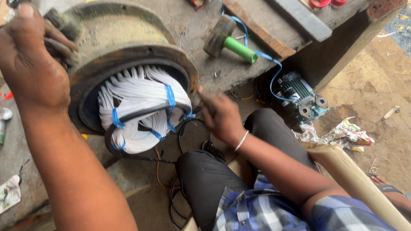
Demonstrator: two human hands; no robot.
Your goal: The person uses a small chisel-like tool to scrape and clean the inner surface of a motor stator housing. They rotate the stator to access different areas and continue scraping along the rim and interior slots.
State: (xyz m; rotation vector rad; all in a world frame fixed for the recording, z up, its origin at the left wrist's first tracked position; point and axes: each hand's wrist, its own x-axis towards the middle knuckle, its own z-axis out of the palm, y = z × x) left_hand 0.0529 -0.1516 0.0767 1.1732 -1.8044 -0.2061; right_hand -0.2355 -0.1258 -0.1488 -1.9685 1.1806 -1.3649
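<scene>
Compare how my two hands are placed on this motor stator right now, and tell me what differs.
The left hand rests on top of the rusty stator housing, fingers curled over its upper edge; the right hand is lower, beside the open end. The left hand shows a broad grip with its back to the camera; the right hand pinches near the blue ties on the white winding. The right wrist wears a thin bangle; the left is bare. Both are on the same stator.
</scene>
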